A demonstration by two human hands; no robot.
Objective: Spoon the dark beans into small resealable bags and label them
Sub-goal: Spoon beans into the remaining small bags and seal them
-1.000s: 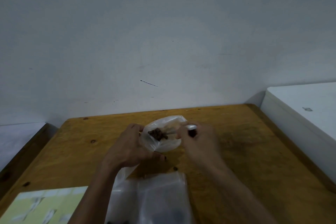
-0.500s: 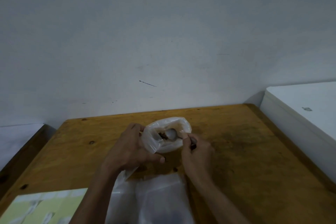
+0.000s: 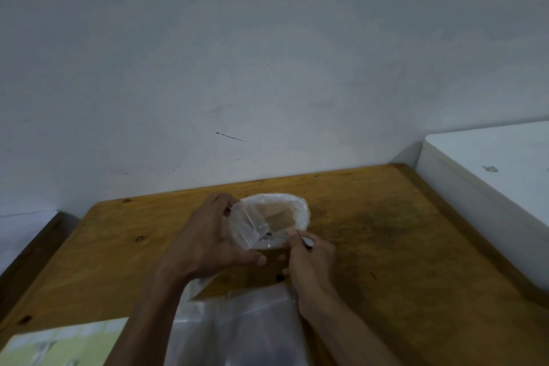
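A small clear resealable bag is held open and upright above the wooden table. My left hand grips the bag's left side and pinches it from below. My right hand holds a metal spoon whose bowl dips over the bag's near rim. The beans inside the bag are hidden from view. One loose dark bean lies on the table under my hands.
A large clear plastic bag lies at the near edge between my forearms. A yellow-green label sheet sits at the lower left. A white box stands at the table's right edge, with a grey wall behind.
The spoonful of beans seen above the bag has gone into it. My right hand has dropped lower and drawn the spoon back toward the bag's near rim. The bag mouth has opened wider.
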